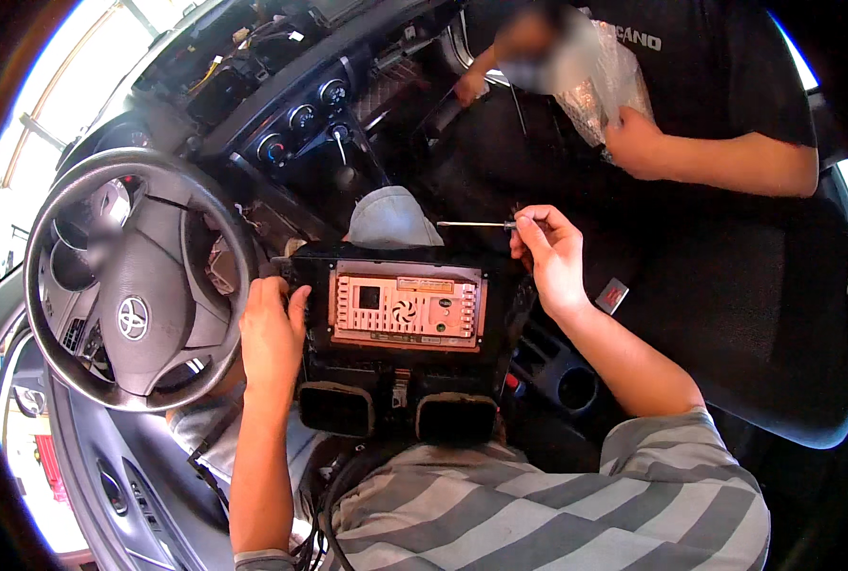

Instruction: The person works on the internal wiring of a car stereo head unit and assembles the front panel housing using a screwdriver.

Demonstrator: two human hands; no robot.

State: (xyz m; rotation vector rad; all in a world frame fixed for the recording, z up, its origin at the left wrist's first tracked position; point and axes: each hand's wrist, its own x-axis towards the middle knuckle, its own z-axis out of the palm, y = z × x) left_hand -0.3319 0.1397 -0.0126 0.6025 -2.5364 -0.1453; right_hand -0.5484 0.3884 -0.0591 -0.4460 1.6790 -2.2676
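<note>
- Head view, nearest first: a grey striped shirt (pixel 538 504) fills the lower edge, with the person's two forearms reaching up from it.
- Two squarish vents (pixel 336 409) sit side by side along the near end of a black panel (pixel 357 366), which lies over the person's lap.
- Farther up that panel, a copper-coloured unit (pixel 405 328) is set in a pale frame, its slotted face and fan-shaped cutout turned upward.
- The left hand (pixel 273 333) grips the panel's left edge, thumb against the face and fingers curled at the side.
- The right hand (pixel 555 262) is just beside the panel's far right corner, pinching the handle of a screwdriver (pixel 481 225) between thumb and fingers; the thin shaft points left. Whether this hand touches the panel, I cannot tell.
- Beyond the panel's far edge rises a knee (pixel 392 219) in grey-blue cloth.
- Left of the panel stands a steering wheel (pixel 172 295); to the right are a cup holder (pixel 557 376) and a dark seat (pixel 728 314).
- Farther off, the dashboard carries three round dials (pixel 301 117), with loose wires (pixel 219 71) beyond.
- At the upper right, a co-worker's hand (pixel 638 143) holds clear bubble wrap (pixel 600 95).
</note>
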